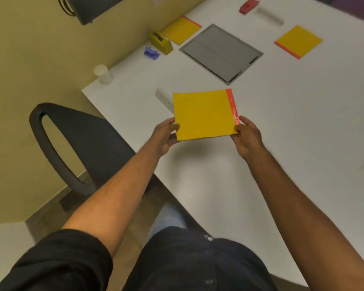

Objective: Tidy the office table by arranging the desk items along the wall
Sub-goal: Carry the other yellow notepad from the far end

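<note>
A yellow notepad with a red edge strip (204, 114) is held above the white table (282, 133). My left hand (166, 135) grips its near left corner and my right hand (247, 135) grips its near right corner. A second yellow notepad (181, 30) lies against the wall, and a third (298, 42) lies out on the table to the right. Along the wall also stand a yellow-green tape dispenser (161, 43), a small purple clip-like item (151, 53) and a white cup (103, 74). A pale ruler (164, 99) lies partly hidden behind the held notepad.
A grey cable hatch (221, 52) is set into the table's middle. A red stapler (246, 6) and a white oblong item (269, 16) lie at the far end. A black chair (76, 143) stands at the left, beside the table's corner.
</note>
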Demonstrator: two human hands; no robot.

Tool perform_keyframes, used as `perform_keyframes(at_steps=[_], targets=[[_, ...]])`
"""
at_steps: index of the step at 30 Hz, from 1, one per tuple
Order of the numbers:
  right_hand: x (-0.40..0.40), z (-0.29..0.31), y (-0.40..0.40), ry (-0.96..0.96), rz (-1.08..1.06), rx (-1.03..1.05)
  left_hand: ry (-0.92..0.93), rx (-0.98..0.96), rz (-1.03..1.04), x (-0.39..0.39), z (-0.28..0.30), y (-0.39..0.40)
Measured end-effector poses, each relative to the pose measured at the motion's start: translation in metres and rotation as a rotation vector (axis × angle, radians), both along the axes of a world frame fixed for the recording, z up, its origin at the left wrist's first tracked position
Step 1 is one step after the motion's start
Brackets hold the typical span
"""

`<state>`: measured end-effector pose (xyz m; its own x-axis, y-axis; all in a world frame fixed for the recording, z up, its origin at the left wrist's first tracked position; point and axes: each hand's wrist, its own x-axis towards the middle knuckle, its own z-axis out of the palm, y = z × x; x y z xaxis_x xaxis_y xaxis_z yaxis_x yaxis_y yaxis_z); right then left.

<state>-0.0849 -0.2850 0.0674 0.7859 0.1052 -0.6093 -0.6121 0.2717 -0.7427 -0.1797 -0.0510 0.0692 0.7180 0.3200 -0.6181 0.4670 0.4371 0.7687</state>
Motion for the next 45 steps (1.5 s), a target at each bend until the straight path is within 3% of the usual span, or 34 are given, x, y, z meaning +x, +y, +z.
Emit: perform_keyframes(at_steps=[11,25,33,45], targets=[[0.106,0.001,0.087,-0.001,-0.062,0.133,-0.098,-0.169,0.131,0.091,-0.014,0.052],[0.276,-0.016,0.242,-0.107,-0.008,-0.137,-0.235,-0.358,0.06,0.302,-0.053,0.17],[0.39,-0.02,0.296,-0.17,0.051,-0.196,-0.211,-0.308,0.119,0.409,-0.074,0.21],[0.577,-0.087,0.346,-0.186,0.098,-0.205,-0.156,-0.193,0.275,0.556,-0.124,0.255]])
